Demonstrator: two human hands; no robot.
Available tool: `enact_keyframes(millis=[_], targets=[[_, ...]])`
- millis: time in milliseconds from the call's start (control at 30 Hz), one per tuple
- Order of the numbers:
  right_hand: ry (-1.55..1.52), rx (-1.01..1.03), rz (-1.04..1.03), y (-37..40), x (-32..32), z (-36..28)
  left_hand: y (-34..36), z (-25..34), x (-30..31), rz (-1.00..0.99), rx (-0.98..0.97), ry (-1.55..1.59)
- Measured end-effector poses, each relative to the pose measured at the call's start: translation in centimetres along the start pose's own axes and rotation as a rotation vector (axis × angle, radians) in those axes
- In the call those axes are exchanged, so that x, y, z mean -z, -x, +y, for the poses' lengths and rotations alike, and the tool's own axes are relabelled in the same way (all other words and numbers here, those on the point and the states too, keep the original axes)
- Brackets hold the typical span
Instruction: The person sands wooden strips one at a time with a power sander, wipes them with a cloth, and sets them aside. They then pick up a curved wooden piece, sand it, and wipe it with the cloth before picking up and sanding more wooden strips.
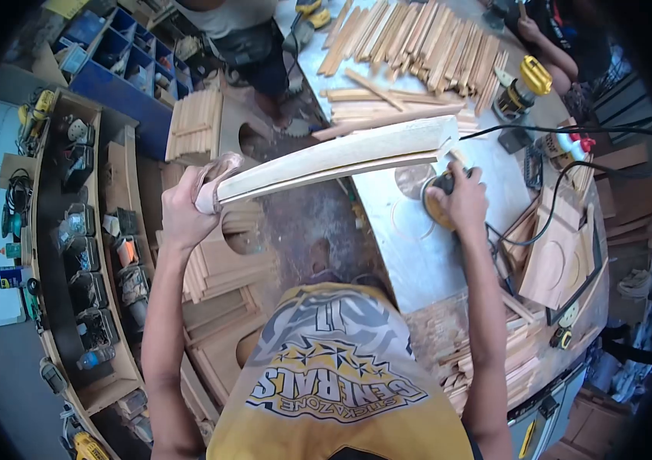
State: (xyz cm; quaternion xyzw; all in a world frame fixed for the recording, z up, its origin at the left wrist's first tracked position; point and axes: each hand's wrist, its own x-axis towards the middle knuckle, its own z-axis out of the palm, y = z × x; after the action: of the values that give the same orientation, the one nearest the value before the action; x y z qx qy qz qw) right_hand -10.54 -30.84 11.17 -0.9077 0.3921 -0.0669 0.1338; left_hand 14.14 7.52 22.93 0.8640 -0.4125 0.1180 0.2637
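Note:
A long, pale, slightly curved wooden piece (334,157) is held up across the view. My left hand (192,203) grips its left end, with a crumpled cloth (222,167) between hand and wood. My right hand (464,198) is wrapped round a round sander (439,201), just below the piece's right end and over the metal tabletop (403,257). A black cord runs near the sander.
Stacked wood strips (418,42) lie at the table's far end. A yellow power tool (533,77) stands at the right. Shelves with bins (84,287) line the left. One person (238,38) stands at the back; another person's arm (552,50) shows at upper right.

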Motion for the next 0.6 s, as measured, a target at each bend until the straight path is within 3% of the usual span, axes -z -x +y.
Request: enact_keyframes(millis=[133, 200, 600], targets=[[-0.012, 0.037, 0.028, 0.3, -0.9, 0.0, -2.0, 1.7, 0.5, -0.092, -0.061, 0.097], [-0.007, 0.031, 0.039, 0.6, -0.9, 0.0, -2.2, 2.6, 0.4, -0.197, 0.012, 0.243], [0.037, -0.044, -0.055, 2.2, -0.3, 1.3, -3.0, 5.1, -0.5, -0.184, -0.032, 0.217]])
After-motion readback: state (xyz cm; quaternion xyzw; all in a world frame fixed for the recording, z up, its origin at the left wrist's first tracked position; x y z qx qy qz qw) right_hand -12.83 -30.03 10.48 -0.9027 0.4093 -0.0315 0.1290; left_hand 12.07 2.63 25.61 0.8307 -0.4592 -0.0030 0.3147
